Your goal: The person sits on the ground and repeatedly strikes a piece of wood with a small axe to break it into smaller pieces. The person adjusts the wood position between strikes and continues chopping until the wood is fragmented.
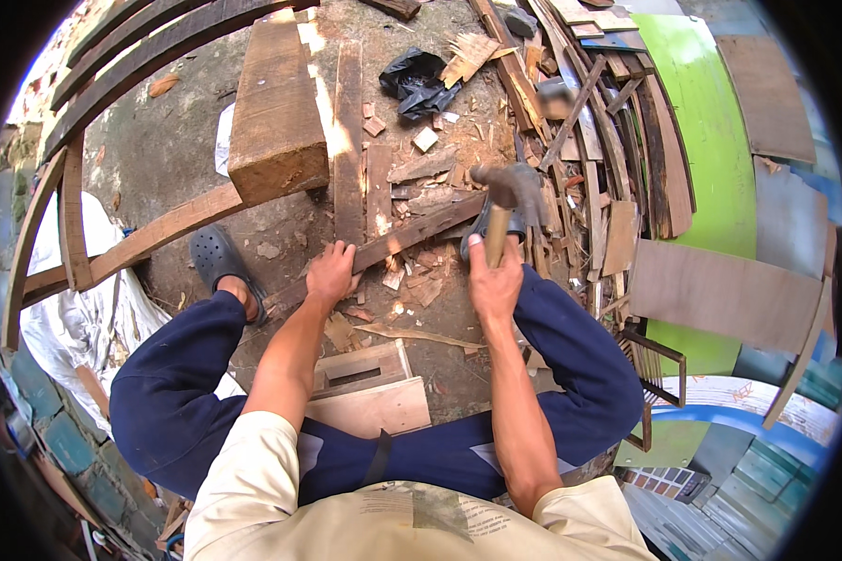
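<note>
A claw hammer is raised in my right hand, the fingers wrapped round its pale wooden handle and the metal head uppermost. My left hand is closed on a dark, narrow wooden strip that slants across the ground between my feet. The strip's far right end lies close to my right shoe, which the hammer and hand partly hide. Past my left hand, a long upright plank lies flat on the ground. No nail can be made out on the strip.
A thick timber block stands ahead on the left, beside curved slats. Wood scraps and a black plastic bag litter the ground. Boards are piled at the right, near a green panel. A wooden box-like stool sits beneath me.
</note>
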Tool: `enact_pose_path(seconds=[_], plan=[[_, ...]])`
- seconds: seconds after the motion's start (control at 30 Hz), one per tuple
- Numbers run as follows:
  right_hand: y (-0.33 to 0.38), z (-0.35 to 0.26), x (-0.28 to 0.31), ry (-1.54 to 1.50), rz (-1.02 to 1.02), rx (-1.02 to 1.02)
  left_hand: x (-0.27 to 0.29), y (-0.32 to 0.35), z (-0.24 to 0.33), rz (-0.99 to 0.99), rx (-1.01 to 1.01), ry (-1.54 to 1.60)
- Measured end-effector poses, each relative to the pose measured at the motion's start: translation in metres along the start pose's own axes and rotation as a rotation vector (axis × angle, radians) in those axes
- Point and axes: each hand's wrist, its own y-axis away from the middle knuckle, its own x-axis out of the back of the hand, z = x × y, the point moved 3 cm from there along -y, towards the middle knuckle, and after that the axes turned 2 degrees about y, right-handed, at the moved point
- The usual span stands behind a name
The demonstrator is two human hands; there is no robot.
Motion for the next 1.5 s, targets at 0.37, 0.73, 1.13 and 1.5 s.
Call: enact_pose_path(seconds=[0.37, 0.73, 1.13, 1.5], plan=[[-0.004, 0.080, -0.062, 0.172, -0.281, -0.296, 0.000, -0.001, 0.005, 0.070, -0.047, -0.013], [-0.027, -0.036, 0.035, -0.357, 0.046, -0.022, -0.002, 0.002, -0.003, 0.032, -0.010, -0.043], [0.057, 0.119, -0.056, 0.110, -0.055, -0.380, -0.004, 0.007, -0.001, 0.044, -0.042, -0.020], [0.036, 0.112, -0.050, 0.421, -0.258, 0.253, -0.001, 0.000, -0.002, 0.045, -0.013, -0.035]])
